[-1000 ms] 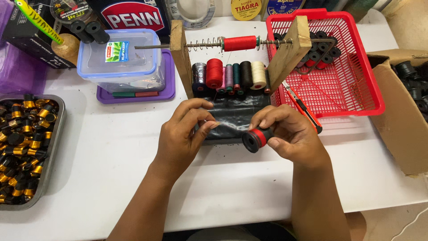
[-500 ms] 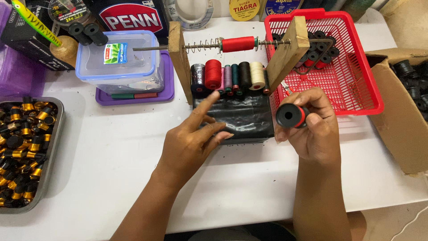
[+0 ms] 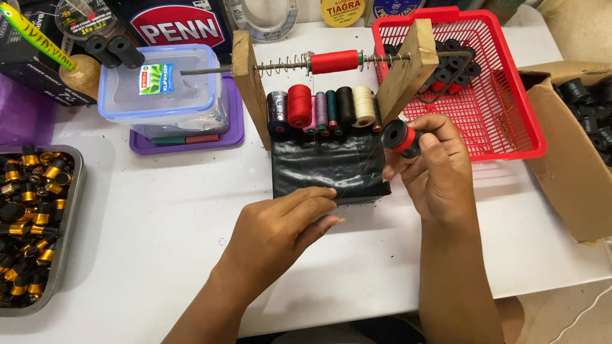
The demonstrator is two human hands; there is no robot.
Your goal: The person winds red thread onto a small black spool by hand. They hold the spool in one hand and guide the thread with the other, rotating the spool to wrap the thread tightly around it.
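Far left there's a metal tray (image 3: 64,191) crammed with little black and gold spools, then a clear plastic box (image 3: 162,89) sitting on a purple lid, so that side of the table (image 3: 159,255) is pretty hemmed in. The left hand (image 3: 280,232) rests flat near the front edge of the black base (image 3: 328,167) of the wooden thread rack (image 3: 248,89), fingers (image 3: 319,194) together and seemingly pinching a very thin thread, though it's too fine to be sure. The right hand (image 3: 440,172) holds a small black spool with a red band (image 3: 400,137) up just above the base's right corner, fingertips clamped around its barrel. That spool looks light, hard and a bit slick, so I'd guess gripping the barrel between the rims is the safe hold; the thread itself would snap or slip easily. Right of it is a red basket (image 3: 510,137) and a cardboard box (image 3: 567,172), close in. The open room is the bare white table in front.
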